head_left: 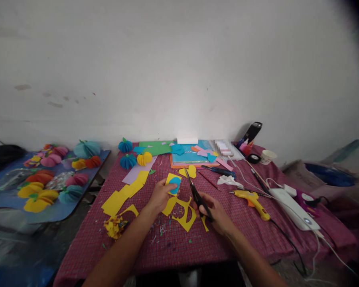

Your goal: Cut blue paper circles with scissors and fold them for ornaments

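In my left hand [160,195] I hold a small yellow paper piece [171,178] with a blue rounded paper shape [175,185] lying on it, under my thumb. My right hand [213,211] is wrapped round the handles of black scissors [194,190], whose blades point up and left, just right of the yellow paper. Several yellow offcuts with curved cut edges [187,223] lie on the table below and between my hands. Yellow cut-out shapes [192,172] rest beyond the scissor tips. A strip of yellow paper [118,201] lies left of my left hand.
The table has a red checked cloth [89,255]. A yellow glue gun [253,201], a white power strip [293,209] and cables lie on the right. Blue and yellow paper pumpkins [128,161] stand at the back left. A blue side table [74,201] holds more pumpkins.
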{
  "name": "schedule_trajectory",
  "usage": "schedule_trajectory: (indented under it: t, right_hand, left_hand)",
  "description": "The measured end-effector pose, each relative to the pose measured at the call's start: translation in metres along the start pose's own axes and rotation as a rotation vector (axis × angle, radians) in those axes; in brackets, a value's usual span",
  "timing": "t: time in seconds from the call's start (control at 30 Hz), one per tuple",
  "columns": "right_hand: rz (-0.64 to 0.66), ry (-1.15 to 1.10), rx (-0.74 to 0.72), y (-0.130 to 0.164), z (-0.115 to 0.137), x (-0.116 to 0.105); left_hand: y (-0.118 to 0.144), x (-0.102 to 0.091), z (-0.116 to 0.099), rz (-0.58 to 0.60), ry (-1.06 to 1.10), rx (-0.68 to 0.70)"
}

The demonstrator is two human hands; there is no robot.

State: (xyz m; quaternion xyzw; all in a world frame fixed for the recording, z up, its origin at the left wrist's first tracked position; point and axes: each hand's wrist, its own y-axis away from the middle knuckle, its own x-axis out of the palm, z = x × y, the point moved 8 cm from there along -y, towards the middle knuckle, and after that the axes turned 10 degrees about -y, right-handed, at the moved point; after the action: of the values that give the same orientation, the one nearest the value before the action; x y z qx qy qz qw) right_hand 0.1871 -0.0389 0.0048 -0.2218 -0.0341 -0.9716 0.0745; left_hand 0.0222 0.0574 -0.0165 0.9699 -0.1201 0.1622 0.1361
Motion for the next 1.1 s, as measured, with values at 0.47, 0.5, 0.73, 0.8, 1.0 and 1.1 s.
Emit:
schedule_trajectory:
  t: [0.47, 0.5, 0.73, 0.8, 1.0, 1.1]
  right_hand:
    - [-0.043, -0.005, 0.047, -0.009, -0.022, 0.004]
    - [-0.038, -0.004, 0.049, -0.009, -0.022, 0.005]
    - [-0.035, 0.001, 0.073, -0.009, -0.023, 0.005]
    - [-0.033, -0.009, 0.072, -0.008, -0.024, 0.005]
    - [-0.015, 0.0, 0.07, -0.009, -0.025, 0.004]
    - [0.002, 0.004, 0.071, -0.009, -0.025, 0.005]
  left_hand:
    - [0.007, 0.008, -0.005, 0.037, 0.035, -0.011]
    - [0.007, 0.008, -0.005, 0.036, 0.038, -0.015]
    - [0.007, 0.009, -0.006, 0.046, 0.026, -0.008]
    - [0.007, 0.01, -0.006, 0.046, 0.024, -0.01]
    - [0.008, 0.011, -0.008, 0.045, 0.026, 0.003]
    - [0.008, 0.011, -0.008, 0.042, 0.017, 0.001]
